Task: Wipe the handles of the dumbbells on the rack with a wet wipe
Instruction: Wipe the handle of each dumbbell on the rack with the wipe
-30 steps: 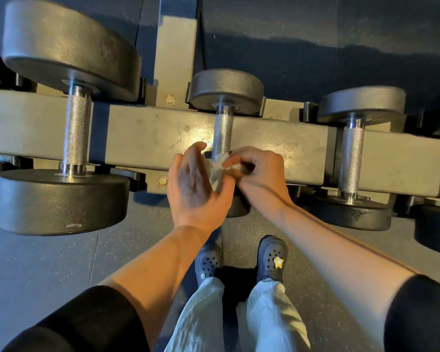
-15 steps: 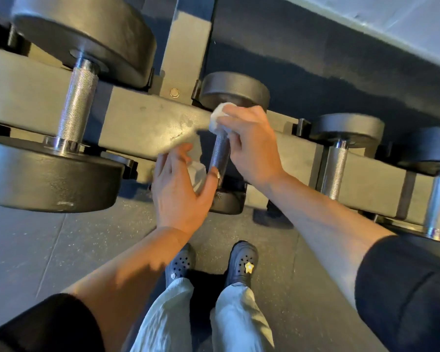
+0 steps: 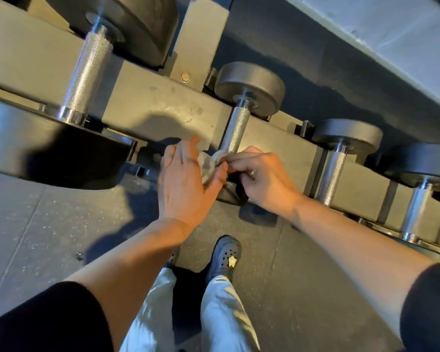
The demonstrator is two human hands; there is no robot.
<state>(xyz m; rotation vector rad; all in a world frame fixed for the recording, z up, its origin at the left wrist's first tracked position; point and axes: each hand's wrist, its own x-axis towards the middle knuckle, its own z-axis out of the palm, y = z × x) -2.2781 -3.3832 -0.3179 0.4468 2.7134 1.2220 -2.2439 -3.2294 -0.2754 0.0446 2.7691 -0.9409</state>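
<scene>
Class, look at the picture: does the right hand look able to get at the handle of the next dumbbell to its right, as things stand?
Probably yes. The right hand pinches the wet wipe at the near end of the middle handle. The next handle lies bare beside it, with nothing between them.

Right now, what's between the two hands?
In the head view, the crumpled wet wipe sits between the left hand and right hand, at the near end of the middle dumbbell's handle.
</scene>
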